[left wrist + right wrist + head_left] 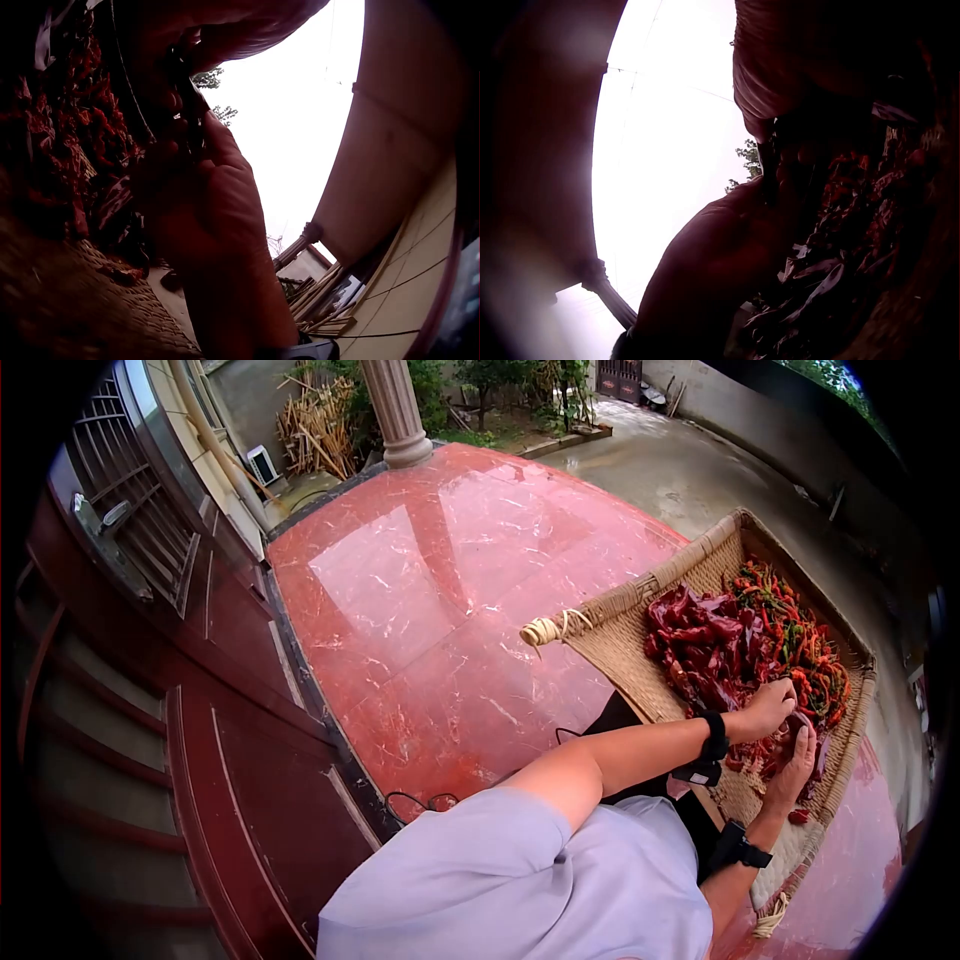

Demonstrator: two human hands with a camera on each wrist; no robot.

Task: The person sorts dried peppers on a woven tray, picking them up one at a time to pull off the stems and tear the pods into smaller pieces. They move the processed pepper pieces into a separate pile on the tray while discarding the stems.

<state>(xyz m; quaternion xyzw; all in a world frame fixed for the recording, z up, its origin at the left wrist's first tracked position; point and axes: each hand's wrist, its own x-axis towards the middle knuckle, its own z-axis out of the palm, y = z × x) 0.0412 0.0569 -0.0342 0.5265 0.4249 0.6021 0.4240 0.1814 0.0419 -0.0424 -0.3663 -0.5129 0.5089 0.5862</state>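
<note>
Over the near part of a woven basket tray (610, 650), my two hands meet at a dark red dried chili pepper (797, 726). My left hand (765, 710) pinches one end of it with bent fingers. From the other side, my right hand (795, 762) holds it between thumb and fingers. Both wrist views are dark; the left hand (217, 195) and the right hand (720, 247) show there mostly in shadow. Under and beyond the hands lie large dark red dried peppers (700, 630) and, farther back, smaller orange-red and green chilies (780, 610).
The tray has a raised, rolled rim (650, 585) and stands above a shiny red tiled floor (450, 630). A dark door (230, 760) is at the left. Beyond are a stone column (395, 410), a stack of sticks (318, 430) and a concrete yard (660, 475).
</note>
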